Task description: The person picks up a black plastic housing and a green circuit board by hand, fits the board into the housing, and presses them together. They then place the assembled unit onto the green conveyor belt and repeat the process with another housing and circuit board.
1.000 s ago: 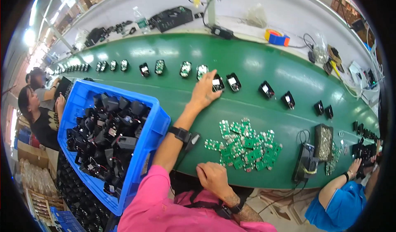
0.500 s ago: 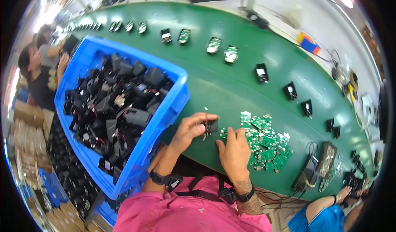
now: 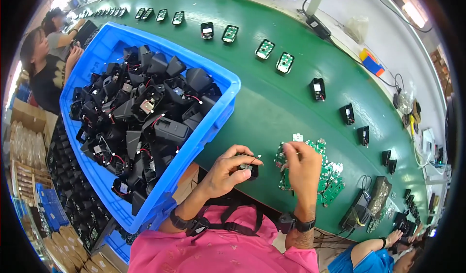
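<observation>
Black casing, lower centre of frame, sat gripped in left hand; seemed light, stiff, best held by sidewalls; right hand overlapped circuit boards, grip unclear

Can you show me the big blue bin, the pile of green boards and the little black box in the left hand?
Blue bin (image 3: 208, 125): head view, outer wall.
Green boards (image 3: 331, 189): head view, pile's lower right.
Little black box (image 3: 254, 172): head view, side outside the left hand (image 3: 224, 177).
</observation>
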`<state>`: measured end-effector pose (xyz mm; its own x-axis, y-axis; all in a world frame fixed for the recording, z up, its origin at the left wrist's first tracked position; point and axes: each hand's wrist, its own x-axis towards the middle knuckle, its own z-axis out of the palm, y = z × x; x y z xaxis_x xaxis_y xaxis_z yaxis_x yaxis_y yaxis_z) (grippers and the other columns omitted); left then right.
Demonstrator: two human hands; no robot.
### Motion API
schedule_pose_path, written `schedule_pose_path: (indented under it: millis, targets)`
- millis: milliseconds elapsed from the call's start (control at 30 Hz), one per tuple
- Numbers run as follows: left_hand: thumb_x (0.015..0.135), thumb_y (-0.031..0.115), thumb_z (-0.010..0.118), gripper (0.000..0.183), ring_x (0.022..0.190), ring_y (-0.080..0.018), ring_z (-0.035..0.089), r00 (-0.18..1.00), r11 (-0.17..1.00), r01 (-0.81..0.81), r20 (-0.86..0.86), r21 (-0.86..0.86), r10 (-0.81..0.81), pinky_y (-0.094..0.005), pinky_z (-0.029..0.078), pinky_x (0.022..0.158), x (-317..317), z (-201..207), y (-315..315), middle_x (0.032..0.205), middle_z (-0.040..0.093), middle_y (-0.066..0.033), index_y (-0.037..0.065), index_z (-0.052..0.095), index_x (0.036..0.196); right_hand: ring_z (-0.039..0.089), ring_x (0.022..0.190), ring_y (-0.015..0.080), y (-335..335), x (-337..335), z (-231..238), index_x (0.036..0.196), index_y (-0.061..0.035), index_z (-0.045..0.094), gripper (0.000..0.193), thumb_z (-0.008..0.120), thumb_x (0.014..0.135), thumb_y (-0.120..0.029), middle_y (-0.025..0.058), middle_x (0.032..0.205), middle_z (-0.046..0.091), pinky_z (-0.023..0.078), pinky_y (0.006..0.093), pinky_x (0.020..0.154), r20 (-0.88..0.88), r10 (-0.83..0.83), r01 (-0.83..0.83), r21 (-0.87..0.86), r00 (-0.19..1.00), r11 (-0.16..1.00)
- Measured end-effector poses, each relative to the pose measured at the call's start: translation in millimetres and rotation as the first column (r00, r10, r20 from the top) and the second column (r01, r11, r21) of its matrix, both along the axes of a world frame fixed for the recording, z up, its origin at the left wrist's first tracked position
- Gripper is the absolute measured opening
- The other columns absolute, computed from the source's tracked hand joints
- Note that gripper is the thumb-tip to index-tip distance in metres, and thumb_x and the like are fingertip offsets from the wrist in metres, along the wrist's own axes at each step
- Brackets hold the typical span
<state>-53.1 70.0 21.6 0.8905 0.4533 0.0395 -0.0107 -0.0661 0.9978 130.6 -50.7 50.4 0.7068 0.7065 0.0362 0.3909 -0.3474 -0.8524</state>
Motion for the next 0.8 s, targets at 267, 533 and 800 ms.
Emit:
schedule_pose_path:
  millis: [267, 533, 800]
  targets:
    - [0.079, 0.030, 0.074, 0.032, 0.080, -0.0269, 0.066, 0.987, 0.833, -0.076, -0.075, 0.548, 0.139, -0.0377, 0.054, 0.069, 31.2, 39.1, -29.0, 0.107, 0.062, -0.0116, 0.005, 0.071, 0.099, 0.041, 0.043, 0.0139, -26.7, -1.9, -37.5, 0.095, -0.0055, 0.061, 0.026, 0.051, 0.103, -0.028, 0.0030, 0.054, 0.049, 0.030, 0.0248, 0.040, -0.944, 0.324, 0.385, 0.324, 0.067, 0.864]
    - [0.079, 0.041, 0.074, 0.035, 0.070, -0.0255, 0.064, 0.980, 0.663, -0.008, -0.126, 0.748, 0.154, -0.0387, 0.054, 0.059, 47.0, 31.6, -41.0, 0.091, 0.058, -0.0081, 0.008, 0.069, 0.089, 0.035, 0.043, 0.0101, -31.1, -15.3, -47.7, 0.089, -0.0068, 0.060, 0.028, 0.054, 0.102, -0.030, -0.0009, 0.050, 0.041, 0.027, 0.0233, 0.044, -0.973, 0.233, 0.431, 0.211, 0.004, 0.877]
    - [0.082, 0.047, 0.070, 0.041, 0.072, -0.0294, 0.066, 0.966, 0.614, 0.117, -0.234, 0.781, 0.113, -0.0409, 0.055, 0.060, 49.9, 34.4, -44.4, 0.094, 0.057, -0.0123, 0.006, 0.068, 0.089, 0.043, 0.054, 0.0073, -28.1, -18.2, -43.3, 0.091, -0.0069, 0.062, 0.023, 0.057, 0.101, -0.027, -0.0020, 0.059, 0.049, 0.033, 0.0236, 0.049, -0.964, 0.163, 0.421, 0.240, 0.211, 0.875]
